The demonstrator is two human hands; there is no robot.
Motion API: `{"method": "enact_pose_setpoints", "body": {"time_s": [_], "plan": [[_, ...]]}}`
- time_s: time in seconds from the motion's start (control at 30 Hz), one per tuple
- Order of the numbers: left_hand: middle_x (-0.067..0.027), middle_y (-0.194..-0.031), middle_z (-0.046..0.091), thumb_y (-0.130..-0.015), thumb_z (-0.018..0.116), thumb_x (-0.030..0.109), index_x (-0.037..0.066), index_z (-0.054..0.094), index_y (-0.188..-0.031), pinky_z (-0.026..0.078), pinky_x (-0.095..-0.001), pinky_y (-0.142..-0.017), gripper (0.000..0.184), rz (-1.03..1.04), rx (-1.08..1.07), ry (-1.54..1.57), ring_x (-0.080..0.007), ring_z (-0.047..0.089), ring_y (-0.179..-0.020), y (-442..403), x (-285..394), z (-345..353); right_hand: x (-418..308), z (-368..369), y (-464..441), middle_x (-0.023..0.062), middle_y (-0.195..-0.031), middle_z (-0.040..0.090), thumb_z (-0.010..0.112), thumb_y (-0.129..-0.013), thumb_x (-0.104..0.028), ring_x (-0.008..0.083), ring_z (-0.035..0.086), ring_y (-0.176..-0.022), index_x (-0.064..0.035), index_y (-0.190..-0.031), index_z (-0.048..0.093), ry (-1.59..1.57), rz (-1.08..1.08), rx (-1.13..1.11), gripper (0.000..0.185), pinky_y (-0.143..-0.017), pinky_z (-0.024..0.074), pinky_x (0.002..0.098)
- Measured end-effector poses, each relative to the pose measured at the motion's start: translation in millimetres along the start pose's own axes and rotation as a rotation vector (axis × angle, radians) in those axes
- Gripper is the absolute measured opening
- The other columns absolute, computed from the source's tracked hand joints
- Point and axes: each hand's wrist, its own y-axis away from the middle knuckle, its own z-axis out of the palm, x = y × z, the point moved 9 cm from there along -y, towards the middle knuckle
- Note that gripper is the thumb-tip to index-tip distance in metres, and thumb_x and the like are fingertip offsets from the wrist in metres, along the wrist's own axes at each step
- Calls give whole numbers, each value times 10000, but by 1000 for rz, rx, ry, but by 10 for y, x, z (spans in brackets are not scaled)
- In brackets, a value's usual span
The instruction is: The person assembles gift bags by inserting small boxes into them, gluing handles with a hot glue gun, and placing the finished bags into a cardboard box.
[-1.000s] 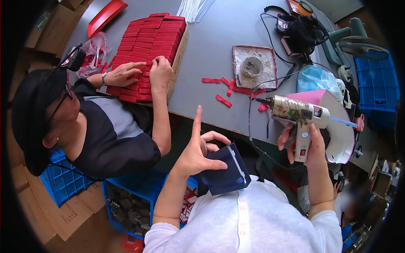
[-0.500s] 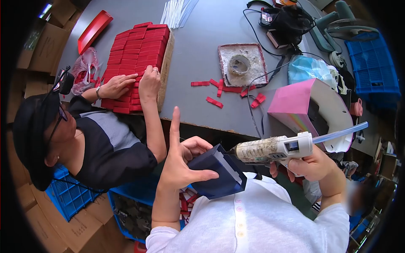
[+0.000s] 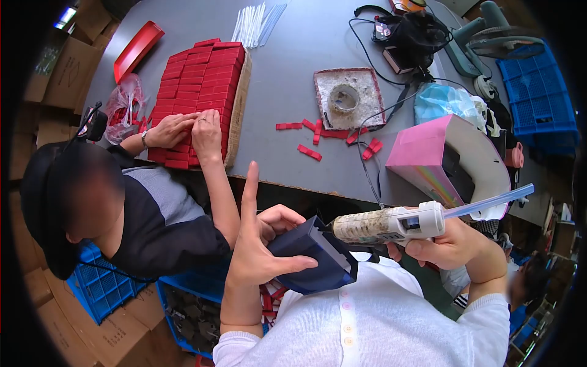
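My left hand (image 3: 260, 241) grips a small dark blue box (image 3: 315, 257) from its left side, thumb across the front and index finger pointing up. The box is tilted, and a pale inner face shows along its right side. In my right hand (image 3: 449, 244) is a white hot glue gun (image 3: 391, 224) with a brown-stained front. A clear glue stick (image 3: 489, 200) sticks out of its back. The gun's nozzle is at the upper right edge of the box; whether it touches cannot be made out.
Red ribbon pieces (image 3: 309, 152) and a glue-crusted tray (image 3: 321, 92) lie on the grey table (image 3: 275, 92). A pink box (image 3: 422, 159) stands at the right. On the left, a co-worker (image 3: 165, 202) handles stacked red pieces (image 3: 199, 79). The glue gun's cord crosses the table.
The glue gun has shifted slightly down and left along the box's edge. The co-worker's hands have moved closer together on the red stack, and the view has shifted a little.
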Motion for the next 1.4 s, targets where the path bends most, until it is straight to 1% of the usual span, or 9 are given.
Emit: {"method": "enact_pose_setpoints", "body": {"time_s": [0.47,0.7,0.97,1.13,1.2,1.27,1.3,1.33,1.4], "plan": [[-129,-870,623,-589,823,-36,147,-144,-1461,538,-287,-727,1315,-2,-21,-50,-175,651,-776,53,-16,69,-204,73,50,107,-760,606,648,-792,-115,216,600,-636,14,-883,605,371,-246,-22,164,-603,486,295],[-163,-1005,577,-602,824,-26,185,-202,-1441,539,-295,-748,1342,95,106,63,-174,654,-811,71,-69,45,531,-27,29,51,-995,558,805,-681,-40,140,570,-912,-58,-1192,444,-215,-201,424,626,-704,521,268],[-202,-1182,495,-635,814,0,248,-246,-1423,525,-280,-752,1343,30,51,221,-140,618,-809,64,-228,210,571,252,-224,66,-1028,572,753,-731,-13,129,561,-956,-17,-1216,464,-289,-89,362,564,-755,491,263],[-153,-1452,229,-671,837,313,250,-194,-1448,431,-314,-833,1293,236,168,395,-232,505,-1089,160,-767,-127,993,245,-126,77,-1048,574,710,-735,37,143,556,-963,-1,-1183,477,-151,-3,478,507,-837,463,277],[-153,-1521,78,-804,516,674,181,-105,-1476,259,-427,-1053,1039,-107,778,351,-305,276,-1317,404,-1771,-962,1018,128,-35,63,-1046,578,714,-742,16,135,546,-966,-8,-1167,499,-182,-89,611,476,-840,449,274],[-134,-1538,-45,-714,393,837,148,-136,-1464,-41,-542,-1100,1147,-496,943,846,-368,52,-1400,311,-3135,-1243,1033,31,15,63,-1054,568,705,-740,48,139,543,-967,-8,-1125,504,-215,-73,653,438,-841,448,277],[-108,-1545,0,-636,395,891,69,-16,-1471,5,-532,-1113,1243,-590,935,896,-340,-23,-1415,116,-3309,-1156,1025,-15,30,63,-1057,562,705,-737,57,139,541,-967,-9,-1109,503,-204,-83,671,428,-847,447,277],[-77,-1538,106,-639,353,902,89,111,-1474,57,-505,-1123,1190,-400,597,1002,-304,66,-1410,-242,-3730,-1211,1037,-36,54,73,-1061,553,709,-733,59,148,538,-977,-6,-1081,503,-198,21,692,410,-864,443,285],[-64,-1521,169,-675,260,897,101,175,-1467,77,-493,-1124,1126,-156,577,1089,-294,120,-1394,-594,-3362,-1014,1009,-66,88,78,-1059,552,708,-738,55,155,538,-980,-5,-1075,505,-255,-48,734,399,-869,440,288]]}}
